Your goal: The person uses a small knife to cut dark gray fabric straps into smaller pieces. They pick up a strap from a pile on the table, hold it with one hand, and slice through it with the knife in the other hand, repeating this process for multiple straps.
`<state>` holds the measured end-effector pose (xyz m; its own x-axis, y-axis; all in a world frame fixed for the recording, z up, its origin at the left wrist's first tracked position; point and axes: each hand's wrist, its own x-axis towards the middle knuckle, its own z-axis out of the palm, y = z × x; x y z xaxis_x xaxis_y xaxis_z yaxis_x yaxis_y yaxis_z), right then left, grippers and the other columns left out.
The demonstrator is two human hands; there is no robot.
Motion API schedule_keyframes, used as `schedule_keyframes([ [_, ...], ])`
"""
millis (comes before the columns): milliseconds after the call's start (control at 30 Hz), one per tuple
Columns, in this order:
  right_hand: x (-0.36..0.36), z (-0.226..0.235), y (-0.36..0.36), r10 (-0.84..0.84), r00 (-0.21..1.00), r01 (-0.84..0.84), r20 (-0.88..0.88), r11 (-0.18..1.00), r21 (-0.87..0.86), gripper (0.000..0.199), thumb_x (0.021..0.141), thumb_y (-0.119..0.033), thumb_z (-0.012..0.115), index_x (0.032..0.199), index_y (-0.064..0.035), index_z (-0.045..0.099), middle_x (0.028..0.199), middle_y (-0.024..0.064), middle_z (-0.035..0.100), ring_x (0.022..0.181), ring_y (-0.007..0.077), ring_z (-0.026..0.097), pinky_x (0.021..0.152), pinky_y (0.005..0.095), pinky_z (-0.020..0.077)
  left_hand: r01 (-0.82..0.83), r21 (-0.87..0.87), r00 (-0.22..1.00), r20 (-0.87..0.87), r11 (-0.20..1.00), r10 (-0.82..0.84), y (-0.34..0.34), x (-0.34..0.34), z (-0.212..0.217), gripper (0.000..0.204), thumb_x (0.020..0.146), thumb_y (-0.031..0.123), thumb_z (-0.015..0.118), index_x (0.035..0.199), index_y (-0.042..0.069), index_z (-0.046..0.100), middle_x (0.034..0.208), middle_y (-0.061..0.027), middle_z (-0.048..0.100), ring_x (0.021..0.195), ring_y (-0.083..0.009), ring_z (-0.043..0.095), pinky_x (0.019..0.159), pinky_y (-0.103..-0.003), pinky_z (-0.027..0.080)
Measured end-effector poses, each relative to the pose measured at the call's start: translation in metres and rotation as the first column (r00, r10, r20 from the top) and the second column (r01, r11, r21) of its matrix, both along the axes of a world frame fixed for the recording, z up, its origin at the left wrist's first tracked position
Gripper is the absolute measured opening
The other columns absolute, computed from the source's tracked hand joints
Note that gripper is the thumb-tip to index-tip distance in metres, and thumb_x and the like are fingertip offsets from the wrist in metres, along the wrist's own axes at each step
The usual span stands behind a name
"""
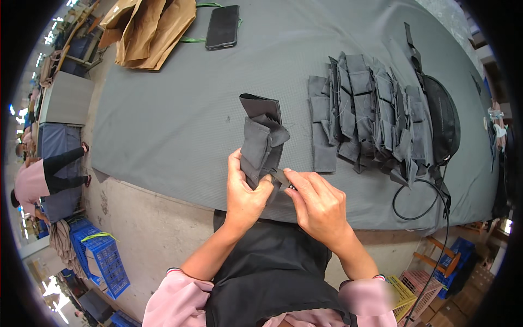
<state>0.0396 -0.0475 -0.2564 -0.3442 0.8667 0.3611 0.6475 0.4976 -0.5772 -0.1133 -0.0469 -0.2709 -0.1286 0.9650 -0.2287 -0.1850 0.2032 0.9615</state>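
Note:
Wrapped around the lower end of a dark grey sewn fabric piece (256,144), my left hand (245,199) holds it upright near the table's front edge. The piece is folded, with flaps and a loop at its top. My right hand (321,207) pinches a small tool with a flat greyish blade (281,177); its tip meets the fabric beside my left thumb. Most of that tool is hidden by my fingers, so its exact kind cannot be made out. To the right lies a pile of similar dark grey fabric pieces (357,109), with loose threads on them.
A grey cloth covers the table (180,120). On it are a brown paper bag (155,35), a black phone (222,27), a black bag (442,117) and a looped black cable (400,212). Blue crates (106,259) stand on the floor; a person (38,182) is at far left.

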Motion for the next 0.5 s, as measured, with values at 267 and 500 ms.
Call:
schedule_keyframes([
  [267, -0.005, 0.003, -0.003, -0.027, 0.999, 0.028, 0.034, 0.999, -0.017, 0.035, 0.071, -0.002, 0.069, 0.105, -0.0041, 0.062, 0.082, 0.0071, 0.064, 0.070, 0.0229, 0.062, 0.057, 0.0321, 0.0493, -0.032, 0.036, 0.998, -0.044, 0.999, 0.034, 0.001, 0.003, -0.002, 0.053, 0.077, -0.010, 0.053, 0.125, 0.000, 0.031, 0.103, -0.0091, 0.053, 0.089, -0.0102, 0.054, 0.076, -0.023, 0.046],
  [500, -0.004, -0.005, -0.001, -0.087, 0.967, 0.050, -0.241, 0.986, -0.157, 0.026, 0.077, -0.005, 0.066, 0.102, -0.0021, 0.062, 0.081, 0.0081, 0.064, 0.068, 0.0222, 0.063, 0.057, 0.0302, 0.0500, -0.031, -0.007, 0.999, -0.015, 1.000, 0.031, 0.000, 0.000, -0.003, 0.053, 0.078, -0.008, 0.053, 0.125, -0.002, 0.031, 0.103, -0.0095, 0.053, 0.088, -0.0104, 0.054, 0.073, -0.023, 0.046],
])
